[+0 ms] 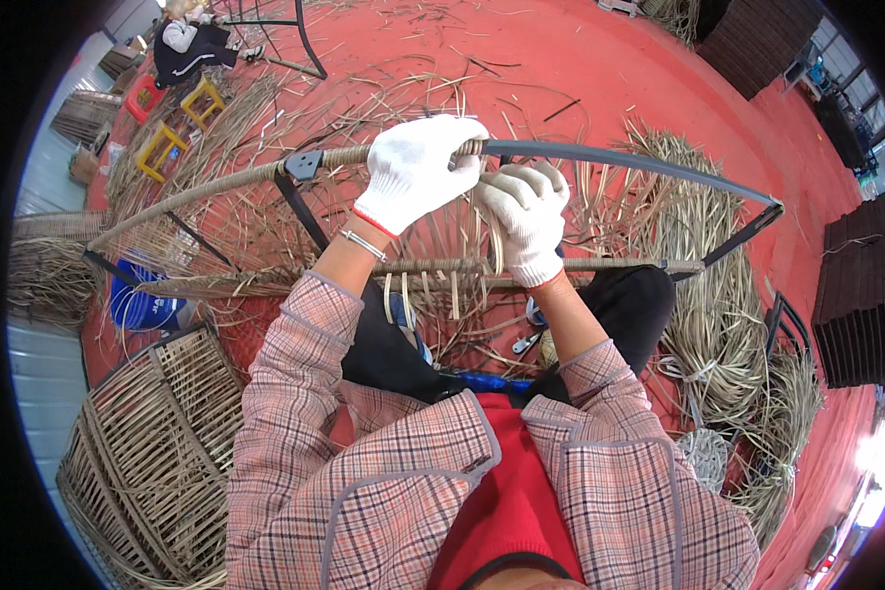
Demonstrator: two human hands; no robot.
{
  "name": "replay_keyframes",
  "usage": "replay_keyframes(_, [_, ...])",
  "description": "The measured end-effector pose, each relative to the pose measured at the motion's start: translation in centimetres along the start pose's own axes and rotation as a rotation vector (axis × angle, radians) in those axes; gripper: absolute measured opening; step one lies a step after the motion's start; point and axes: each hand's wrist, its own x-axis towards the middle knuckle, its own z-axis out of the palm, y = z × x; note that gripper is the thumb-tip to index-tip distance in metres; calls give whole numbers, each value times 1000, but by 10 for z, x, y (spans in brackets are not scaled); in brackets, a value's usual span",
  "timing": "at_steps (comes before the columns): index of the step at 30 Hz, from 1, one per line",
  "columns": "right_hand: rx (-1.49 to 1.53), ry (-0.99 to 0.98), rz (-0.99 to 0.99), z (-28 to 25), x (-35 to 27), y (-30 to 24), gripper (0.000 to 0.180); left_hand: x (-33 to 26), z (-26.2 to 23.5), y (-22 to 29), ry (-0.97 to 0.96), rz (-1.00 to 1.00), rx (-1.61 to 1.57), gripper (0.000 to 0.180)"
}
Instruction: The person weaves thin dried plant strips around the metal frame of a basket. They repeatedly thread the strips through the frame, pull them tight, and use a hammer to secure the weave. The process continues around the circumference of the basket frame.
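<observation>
A curved metal frame lies across my knees. Its upper rail is wound with tan wicker strip [206, 186] on the left and is bare grey metal [619, 154] on the right. My left hand [418, 169], in a white knitted glove, is closed over this rail near where the winding ends. Just below and to the right, my right hand [529, 218], also gloved, has its fingers curled around a flat wicker strip [495, 241] hanging from the rail. A lower wrapped rail [428, 266] runs beneath both hands, with short strip ends hanging from it.
Wicker bundles [723, 334] lie at the right, and loose strips litter the red floor. A woven panel [152, 442] leans at lower left near a blue bucket [147, 300]. Yellow stools [160, 150] and a seated person [192, 49] are at far left. Dark woven panels [860, 295] are stacked far right.
</observation>
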Motion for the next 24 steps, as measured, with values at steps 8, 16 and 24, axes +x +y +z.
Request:
replay_keyframes(8, [59,-49,5,-13,-6,-8,35,-17,-12,6,13,-7,15,34])
replay_keyframes(16, [272,-149,-3,-49,-40,-27,33,-72,-32,33,81,41,151,45])
replay_keyframes(24, [392,-291,-42,-67,-59,-38,29,-99,-43,52,-31,49,146,48])
